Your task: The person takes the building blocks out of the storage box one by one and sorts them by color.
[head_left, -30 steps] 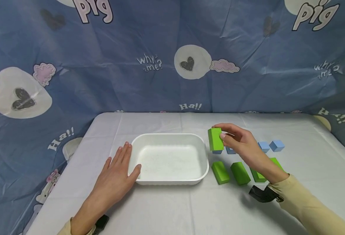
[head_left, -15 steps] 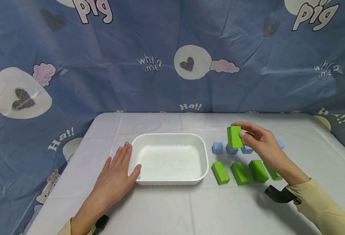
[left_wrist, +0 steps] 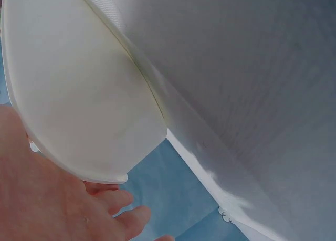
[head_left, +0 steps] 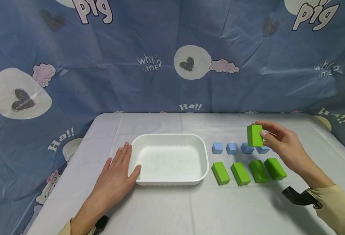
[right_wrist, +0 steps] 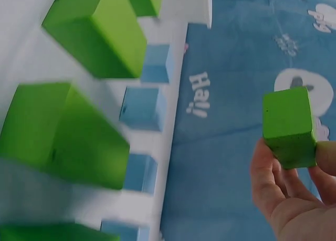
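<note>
My right hand (head_left: 279,142) pinches a green block (head_left: 254,135) in the air, above the right end of a row of blue cubes (head_left: 232,148). In the right wrist view the same green block (right_wrist: 290,126) sits between thumb and fingers (right_wrist: 266,173). Several green blocks (head_left: 239,173) lie in a row in front of the blue cubes. My left hand (head_left: 118,176) lies flat on the table with straight fingers, touching the left front corner of the white tray (head_left: 138,141), whose rim (left_wrist: 100,165) fills the left wrist view.
The table (head_left: 166,209) is covered with a white cloth. A blue patterned curtain (head_left: 172,58) hangs behind it and drapes down both sides. Black wrist mounts (head_left: 297,197) sit on both forearms.
My right hand has carried the green block to the right, from beside the tray's far right corner to above the right end of the blue cube row. The left hand has stayed put.
</note>
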### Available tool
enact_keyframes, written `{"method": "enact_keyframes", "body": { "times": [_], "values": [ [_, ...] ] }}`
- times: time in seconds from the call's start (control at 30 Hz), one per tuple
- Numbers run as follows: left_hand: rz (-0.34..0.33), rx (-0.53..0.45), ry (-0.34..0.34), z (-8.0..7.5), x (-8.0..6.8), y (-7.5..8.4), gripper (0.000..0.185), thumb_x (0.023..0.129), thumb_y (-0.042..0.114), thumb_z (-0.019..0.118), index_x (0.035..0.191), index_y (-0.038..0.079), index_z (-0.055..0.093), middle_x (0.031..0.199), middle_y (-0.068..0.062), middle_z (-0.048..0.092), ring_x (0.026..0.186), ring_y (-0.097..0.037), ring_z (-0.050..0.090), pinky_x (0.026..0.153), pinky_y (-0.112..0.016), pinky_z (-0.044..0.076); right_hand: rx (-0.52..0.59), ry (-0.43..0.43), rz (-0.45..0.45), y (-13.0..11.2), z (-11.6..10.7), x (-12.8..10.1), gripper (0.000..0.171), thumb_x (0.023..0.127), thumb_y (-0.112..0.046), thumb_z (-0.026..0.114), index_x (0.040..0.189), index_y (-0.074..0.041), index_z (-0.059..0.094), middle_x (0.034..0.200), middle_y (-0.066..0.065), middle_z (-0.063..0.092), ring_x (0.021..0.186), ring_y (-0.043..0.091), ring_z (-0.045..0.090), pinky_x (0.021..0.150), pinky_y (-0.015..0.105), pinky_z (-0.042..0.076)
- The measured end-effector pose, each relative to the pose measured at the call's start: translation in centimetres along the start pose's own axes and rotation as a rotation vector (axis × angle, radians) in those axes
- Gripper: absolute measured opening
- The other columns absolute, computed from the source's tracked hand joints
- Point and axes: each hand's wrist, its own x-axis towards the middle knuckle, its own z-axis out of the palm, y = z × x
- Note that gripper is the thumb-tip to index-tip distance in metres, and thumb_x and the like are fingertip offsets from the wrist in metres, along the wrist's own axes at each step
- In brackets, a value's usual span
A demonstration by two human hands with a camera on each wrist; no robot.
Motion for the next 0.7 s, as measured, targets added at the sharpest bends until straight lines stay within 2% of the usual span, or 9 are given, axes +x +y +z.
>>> {"method": "enact_keyframes", "body": {
  "times": [0.17, 0.3, 0.4, 0.63, 0.7],
  "values": [
    [0.008, 0.0, 0.003, 0.1, 0.0, 0.0, 0.08, 0.101, 0.056, 0.035, 0.157, 0.002, 0.015, 0.163, -0.012, 0.011, 0.149, -0.03, 0.011, 0.113, -0.06, 0.012, 0.032, 0.03, -0.018, 0.9, -1.3, -0.7, 0.039, 0.101, -0.004, 0.052, 0.141, -0.001, 0.048, 0.136, -0.004, 0.055, 0.112, 0.003, 0.058, 0.08, 0.016, 0.051],
    [0.006, 0.001, 0.001, 0.1, -0.1, 0.0, 0.08, 0.101, 0.056, 0.035, 0.157, 0.002, 0.014, 0.163, -0.013, 0.011, 0.149, -0.031, 0.011, 0.113, -0.06, 0.012, -0.006, 0.039, -0.003, 1.6, -2.2, -1.3, 0.037, 0.102, -0.005, 0.051, 0.139, -0.001, 0.048, 0.132, -0.008, 0.055, 0.112, -0.001, 0.057, 0.082, 0.014, 0.05],
    [0.004, 0.0, -0.001, 0.0, -0.1, 0.0, 0.08, 0.101, 0.056, 0.034, 0.157, 0.002, 0.014, 0.163, -0.012, 0.011, 0.149, -0.031, 0.01, 0.113, -0.06, 0.012, 0.0, 0.046, 0.008, 2.0, -2.8, -1.8, 0.036, 0.102, -0.006, 0.052, 0.137, 0.0, 0.049, 0.13, -0.006, 0.057, 0.109, 0.0, 0.058, 0.082, 0.013, 0.049],
    [0.002, -0.002, -0.01, 0.1, -0.1, 0.0, 0.081, 0.101, 0.058, 0.033, 0.157, 0.003, 0.014, 0.164, -0.011, 0.01, 0.149, -0.03, 0.01, 0.113, -0.06, 0.011, 0.219, 0.064, -0.014, 3.3, -4.0, -2.6, 0.035, 0.1, 0.003, 0.051, 0.134, 0.006, 0.049, 0.13, 0.003, 0.057, 0.109, 0.003, 0.061, 0.083, 0.015, 0.05],
    [0.001, -0.005, -0.011, 0.1, 0.0, -0.1, 0.081, 0.101, 0.058, 0.033, 0.157, 0.003, 0.014, 0.164, -0.011, 0.01, 0.149, -0.03, 0.01, 0.113, -0.059, 0.011, 0.214, 0.076, -0.013, 3.7, -4.4, -2.8, 0.036, 0.099, 0.003, 0.051, 0.135, 0.006, 0.049, 0.131, 0.003, 0.056, 0.109, 0.004, 0.061, 0.084, 0.015, 0.05]
  ]
}}
